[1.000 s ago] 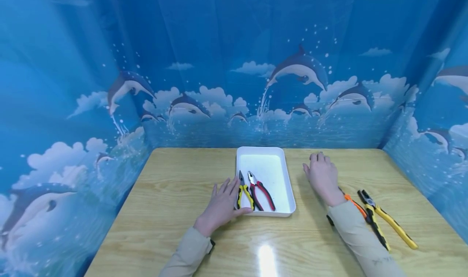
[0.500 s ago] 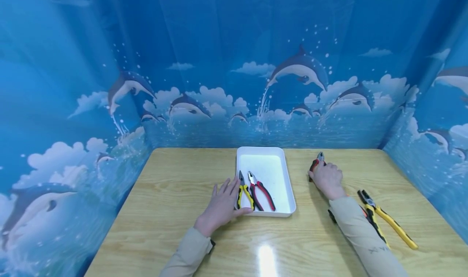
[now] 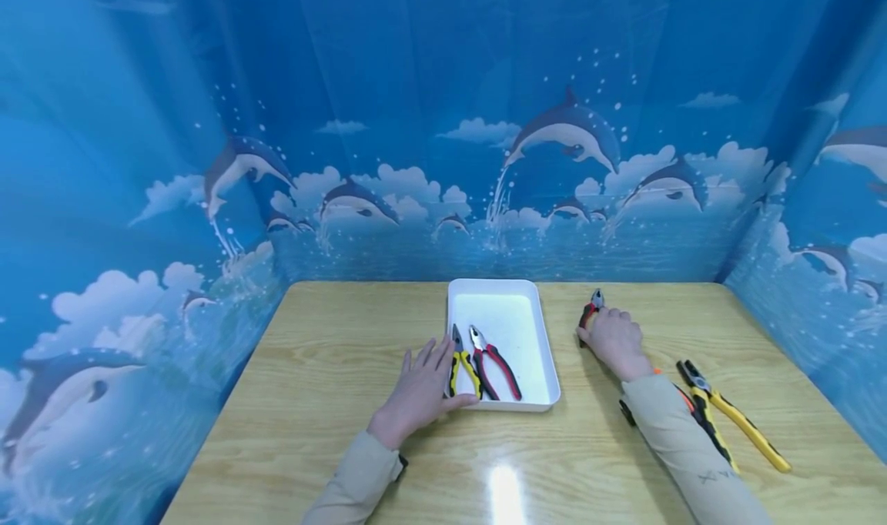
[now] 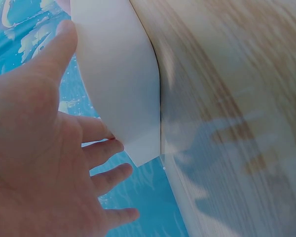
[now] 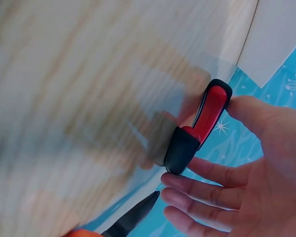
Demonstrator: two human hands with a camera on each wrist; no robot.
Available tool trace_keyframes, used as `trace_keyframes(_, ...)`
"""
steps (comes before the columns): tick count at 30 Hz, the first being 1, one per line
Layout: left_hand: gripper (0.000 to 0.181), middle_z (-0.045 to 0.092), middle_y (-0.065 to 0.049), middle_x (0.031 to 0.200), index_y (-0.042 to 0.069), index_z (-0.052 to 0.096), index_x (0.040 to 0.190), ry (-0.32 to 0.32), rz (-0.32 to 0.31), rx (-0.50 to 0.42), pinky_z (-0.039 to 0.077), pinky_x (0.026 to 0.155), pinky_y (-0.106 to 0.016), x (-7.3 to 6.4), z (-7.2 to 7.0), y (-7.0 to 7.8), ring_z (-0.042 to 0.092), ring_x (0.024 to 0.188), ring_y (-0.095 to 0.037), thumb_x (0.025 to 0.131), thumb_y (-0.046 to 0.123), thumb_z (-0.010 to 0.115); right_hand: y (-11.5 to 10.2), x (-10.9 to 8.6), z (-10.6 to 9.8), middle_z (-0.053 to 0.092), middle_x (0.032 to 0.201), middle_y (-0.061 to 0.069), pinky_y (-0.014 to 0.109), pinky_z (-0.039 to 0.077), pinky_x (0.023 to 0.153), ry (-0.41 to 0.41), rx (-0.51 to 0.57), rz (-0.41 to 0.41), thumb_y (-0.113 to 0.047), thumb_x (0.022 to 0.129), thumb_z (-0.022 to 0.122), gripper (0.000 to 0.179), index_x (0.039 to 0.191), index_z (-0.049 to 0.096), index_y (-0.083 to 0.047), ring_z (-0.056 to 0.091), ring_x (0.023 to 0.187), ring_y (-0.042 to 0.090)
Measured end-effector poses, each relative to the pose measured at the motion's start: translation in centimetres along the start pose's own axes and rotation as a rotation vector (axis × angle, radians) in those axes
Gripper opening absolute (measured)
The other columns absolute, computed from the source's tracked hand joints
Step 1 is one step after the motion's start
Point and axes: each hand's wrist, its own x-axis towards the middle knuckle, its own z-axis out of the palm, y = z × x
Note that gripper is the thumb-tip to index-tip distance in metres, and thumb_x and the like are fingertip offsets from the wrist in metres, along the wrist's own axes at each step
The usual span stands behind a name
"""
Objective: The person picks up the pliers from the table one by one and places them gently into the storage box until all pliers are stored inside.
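Note:
My right hand (image 3: pixel 617 344) grips a pair of red-and-black pliers (image 3: pixel 587 315) at the back right of the table, their metal head pointing away. In the right wrist view the thumb and fingers lie on either side of the pliers' handles (image 5: pixel 212 111). Straight fingers of my left hand (image 3: pixel 414 396) rest along the left side of a white tray (image 3: pixel 499 305), with the thumb over its front edge. Inside the tray lie yellow-and-black pliers (image 3: pixel 455 372) and another pair of red-and-black pliers (image 3: pixel 509 373), side by side. The left wrist view shows fingertips against the tray's outer wall (image 4: pixel 121 84).
Large yellow-and-black pliers (image 3: pixel 751 431) lie spread at the right of the wooden table (image 3: pixel 346 340). An orange-and-black tool (image 3: pixel 682 396) beside them is partly hidden by my right sleeve. A blue dolphin-print curtain (image 3: pixel 450 125) encloses the table behind and at both sides.
My right hand, earlier hiding the red-and-black pliers, has taken hold of them and shifted slightly left with them over the last half second. The left hand and tray have stayed put.

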Motion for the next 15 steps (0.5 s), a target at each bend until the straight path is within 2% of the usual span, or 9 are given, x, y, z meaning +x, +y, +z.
trace_keyframes(6, 0.101, 0.021, -0.016, 0.167, 0.001, 0.026, 0.159, 0.000, -0.001, 0.008, 0.015, 0.120, -0.068, 0.0, 0.1, -0.1, 0.020, 0.152, -0.042, 0.091, 0.068, 0.058, -0.3, -0.6, 0.1, 0.059, 0.092, 0.037, 0.058, 0.055, 0.066, 0.046, 0.019, -0.031, -0.039, 0.096, 0.068, 0.064, 0.105, 0.055, 0.023, 0.060, 0.085, 0.049)
trace_keyframes(11, 0.101, 0.020, -0.016, 0.167, 0.001, 0.025, 0.159, -0.004, -0.003, 0.000, 0.014, 0.121, -0.068, 0.1, 0.1, 0.0, 0.020, 0.152, -0.042, 0.091, 0.068, 0.059, -0.6, -1.1, 0.1, 0.059, 0.096, 0.037, 0.057, 0.056, 0.068, 0.025, 0.019, -0.038, -0.039, 0.096, 0.068, 0.064, 0.110, 0.054, 0.022, 0.060, 0.087, 0.048)
trace_keyframes(15, 0.101, 0.021, -0.016, 0.167, 0.001, 0.026, 0.159, 0.003, -0.001, -0.001, 0.015, 0.120, -0.068, 0.1, 0.1, 0.0, 0.020, 0.152, -0.042, 0.091, 0.067, 0.059, -0.9, -1.7, -0.2, 0.059, 0.092, 0.035, 0.057, 0.055, 0.067, 0.024, 0.026, -0.052, -0.038, 0.095, 0.070, 0.062, 0.104, 0.055, 0.021, 0.060, 0.083, 0.046)
